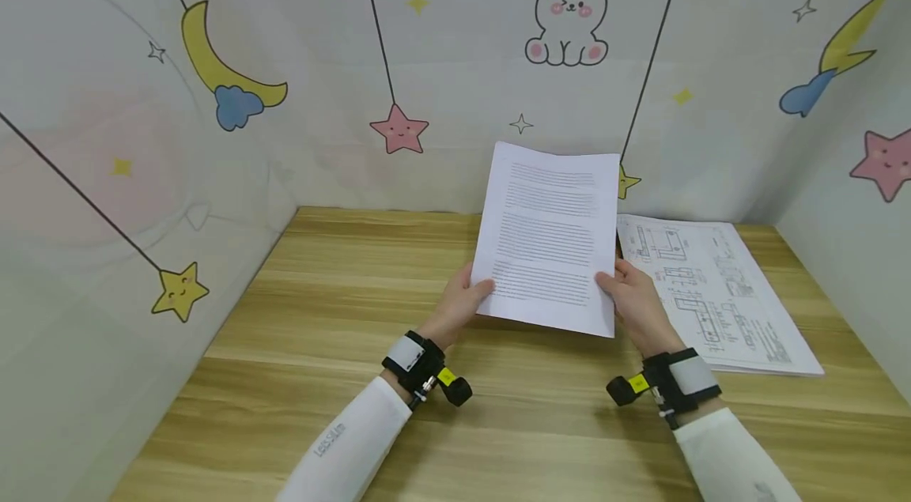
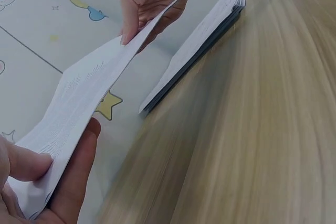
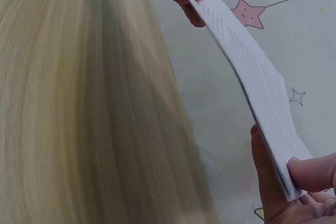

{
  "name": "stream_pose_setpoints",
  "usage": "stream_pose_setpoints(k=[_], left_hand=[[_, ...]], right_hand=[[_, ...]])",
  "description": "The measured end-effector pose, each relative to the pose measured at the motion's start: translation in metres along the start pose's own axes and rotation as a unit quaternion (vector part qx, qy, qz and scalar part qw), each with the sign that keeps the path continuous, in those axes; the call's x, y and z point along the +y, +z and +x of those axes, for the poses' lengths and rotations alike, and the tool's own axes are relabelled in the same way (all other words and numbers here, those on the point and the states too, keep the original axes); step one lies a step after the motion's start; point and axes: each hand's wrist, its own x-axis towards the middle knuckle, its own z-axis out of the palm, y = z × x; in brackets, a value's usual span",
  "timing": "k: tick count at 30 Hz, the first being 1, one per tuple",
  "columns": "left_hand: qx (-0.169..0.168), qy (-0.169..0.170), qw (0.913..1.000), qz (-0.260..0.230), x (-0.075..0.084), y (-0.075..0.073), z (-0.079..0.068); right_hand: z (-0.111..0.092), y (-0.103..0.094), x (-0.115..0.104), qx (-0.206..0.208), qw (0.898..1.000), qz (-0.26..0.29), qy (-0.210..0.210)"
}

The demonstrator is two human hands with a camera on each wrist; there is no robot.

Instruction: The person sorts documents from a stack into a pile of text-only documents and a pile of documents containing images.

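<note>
A thin sheaf of printed paper (image 1: 548,241) is held up above the table, tilted with its text side toward me and bowed slightly. My left hand (image 1: 461,303) pinches its lower left edge, thumb on the printed face and fingers behind, as the left wrist view shows. On the opposite edge my right hand (image 1: 638,303) grips it the same way; its thumb (image 3: 312,174) presses the front in the right wrist view. How many sheets the sheaf has cannot be told.
To the right lies a thick stack of papers (image 1: 740,304) with technical drawings on top; a dark layer shows beneath it in the left wrist view. The wooden table (image 1: 320,312) meets patterned cloth walls (image 1: 455,75) at the back and sides.
</note>
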Motion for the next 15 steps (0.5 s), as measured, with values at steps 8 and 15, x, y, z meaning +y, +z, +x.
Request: stream_pose_setpoints(k=[8, 15], left_hand=[[0.04, -0.011, 0.9978, 0.052, 0.001, -0.045, -0.015], [0.065, -0.017, 0.9958, 0.063, -0.005, -0.086, -0.026]], right_hand=[[0.009, 0.041, -0.006, -0.013, 1.0, -0.01, -0.016], [0.015, 0.081, -0.009, -0.035, 0.999, -0.031, -0.008]])
